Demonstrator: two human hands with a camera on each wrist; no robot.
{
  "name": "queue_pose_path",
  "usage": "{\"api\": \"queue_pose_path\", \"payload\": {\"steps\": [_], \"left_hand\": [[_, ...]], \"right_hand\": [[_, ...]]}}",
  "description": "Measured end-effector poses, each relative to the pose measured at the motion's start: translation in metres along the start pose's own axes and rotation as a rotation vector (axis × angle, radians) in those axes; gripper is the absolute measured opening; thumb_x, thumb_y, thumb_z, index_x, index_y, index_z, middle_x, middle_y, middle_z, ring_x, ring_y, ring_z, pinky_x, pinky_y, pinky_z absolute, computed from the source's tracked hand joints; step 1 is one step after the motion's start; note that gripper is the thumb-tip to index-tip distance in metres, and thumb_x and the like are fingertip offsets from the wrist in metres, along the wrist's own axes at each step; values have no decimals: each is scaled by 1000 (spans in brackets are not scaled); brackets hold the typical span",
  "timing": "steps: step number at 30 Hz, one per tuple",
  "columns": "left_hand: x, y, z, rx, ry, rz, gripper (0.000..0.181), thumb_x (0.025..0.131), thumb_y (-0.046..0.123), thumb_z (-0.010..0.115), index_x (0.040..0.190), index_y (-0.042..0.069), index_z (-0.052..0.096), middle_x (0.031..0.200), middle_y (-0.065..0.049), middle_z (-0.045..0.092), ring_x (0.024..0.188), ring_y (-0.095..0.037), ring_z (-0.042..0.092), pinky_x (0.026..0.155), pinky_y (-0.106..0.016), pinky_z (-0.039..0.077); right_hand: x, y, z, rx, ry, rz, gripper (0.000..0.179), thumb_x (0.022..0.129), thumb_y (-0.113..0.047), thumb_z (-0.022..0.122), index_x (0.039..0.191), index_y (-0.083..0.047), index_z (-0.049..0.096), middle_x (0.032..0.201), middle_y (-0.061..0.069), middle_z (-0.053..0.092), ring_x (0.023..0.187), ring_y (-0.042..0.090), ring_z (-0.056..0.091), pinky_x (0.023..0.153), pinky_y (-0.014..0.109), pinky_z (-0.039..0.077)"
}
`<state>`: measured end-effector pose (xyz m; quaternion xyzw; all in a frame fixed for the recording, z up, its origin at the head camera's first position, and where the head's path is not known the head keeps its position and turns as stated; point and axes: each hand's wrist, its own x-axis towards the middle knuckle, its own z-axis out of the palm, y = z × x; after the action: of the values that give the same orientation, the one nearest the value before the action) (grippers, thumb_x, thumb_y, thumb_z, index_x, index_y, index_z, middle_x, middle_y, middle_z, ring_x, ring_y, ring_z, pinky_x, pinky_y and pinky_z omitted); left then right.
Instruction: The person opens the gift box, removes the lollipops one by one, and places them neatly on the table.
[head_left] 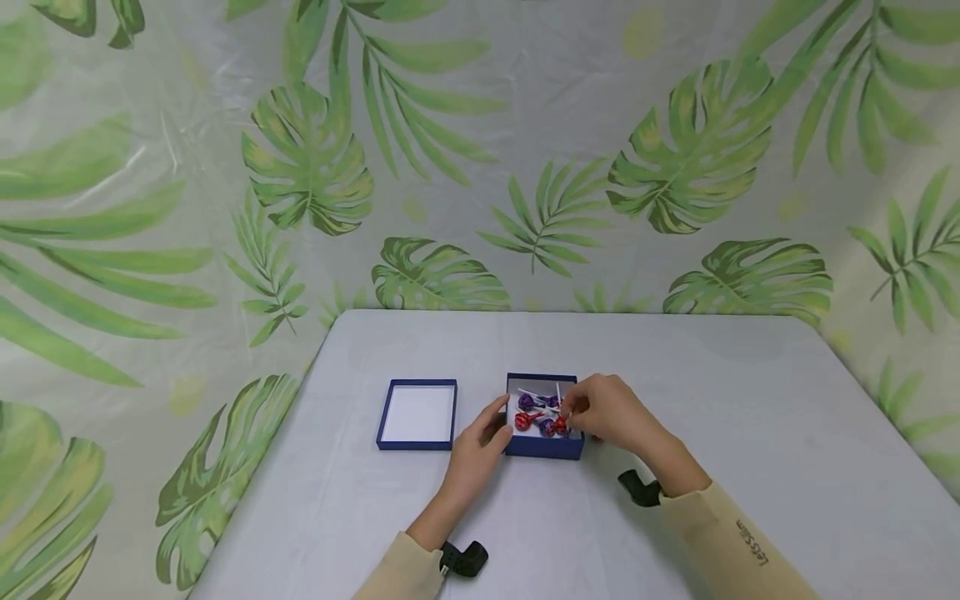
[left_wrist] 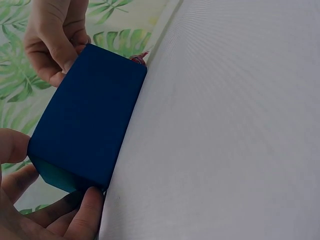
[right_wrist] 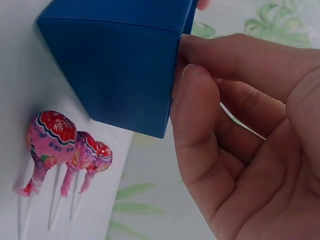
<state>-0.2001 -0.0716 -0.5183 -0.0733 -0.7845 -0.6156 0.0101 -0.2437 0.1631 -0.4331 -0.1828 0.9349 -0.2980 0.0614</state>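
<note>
A blue box (head_left: 544,447) with a white inside stands uncovered on the table, with several red and purple lollipops (head_left: 527,402) lying in it. At its left end my left hand (head_left: 480,446) grips the box, thumb and fingers on different sides; the left wrist view shows them round the blue wall (left_wrist: 87,115). Over the right end, my right hand (head_left: 611,412) reaches past the rim and pinches a lollipop among the others. In the right wrist view the box wall (right_wrist: 115,70) partly hides those fingertips (right_wrist: 197,90).
Left of the box lies a blue-edged lid (head_left: 416,443), white inside up. Three pink lollipops (right_wrist: 52,137) lie in a row on the table at the box's right, hidden from the head view. A leaf-printed sheet (head_left: 442,275) hangs behind the white table (head_left: 375,517).
</note>
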Motion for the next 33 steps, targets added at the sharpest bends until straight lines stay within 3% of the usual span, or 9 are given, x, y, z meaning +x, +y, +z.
{"api": "queue_pose_path", "payload": {"steps": [11, 18, 25, 33], "left_hand": [[-1, -2, 1, -11, -4, 8, 46, 103, 22, 58, 149, 28, 52, 142, -8, 58, 131, -22, 53, 108, -40, 44], [0, -2, 1, -27, 8, 19, 46, 103, 20, 58, 149, 25, 51, 143, -10, 57, 132, -25, 52, 108, -42, 43], [-1, -2, 1, -6, 8, 24, 46, 103, 24, 58, 148, 29, 51, 143, -7, 57, 133, -22, 52, 108, -40, 44], [-1, -2, 1, 4, 11, 19, 47, 103, 26, 59, 148, 30, 51, 144, -5, 56, 133, -22, 52, 108, -39, 43]], "right_hand": [[-1, -6, 4, -77, -35, -46, 11, 81, -2, 74, 78, -13, 75, 71, -6, 61, 64, 14, 54, 57, 30, 48], [-3, -9, -1, -99, 24, -77, 9, 84, -3, 76, 81, -12, 78, 74, -7, 65, 66, 11, 56, 59, 29, 50], [-7, -8, -6, -42, 77, -54, 9, 89, -7, 73, 89, -13, 80, 79, -4, 70, 51, 10, 54, 53, 29, 49], [-12, -8, -11, 17, 121, -30, 9, 90, -10, 73, 95, -12, 80, 87, -4, 73, 63, 12, 59, 62, 31, 52]]}}
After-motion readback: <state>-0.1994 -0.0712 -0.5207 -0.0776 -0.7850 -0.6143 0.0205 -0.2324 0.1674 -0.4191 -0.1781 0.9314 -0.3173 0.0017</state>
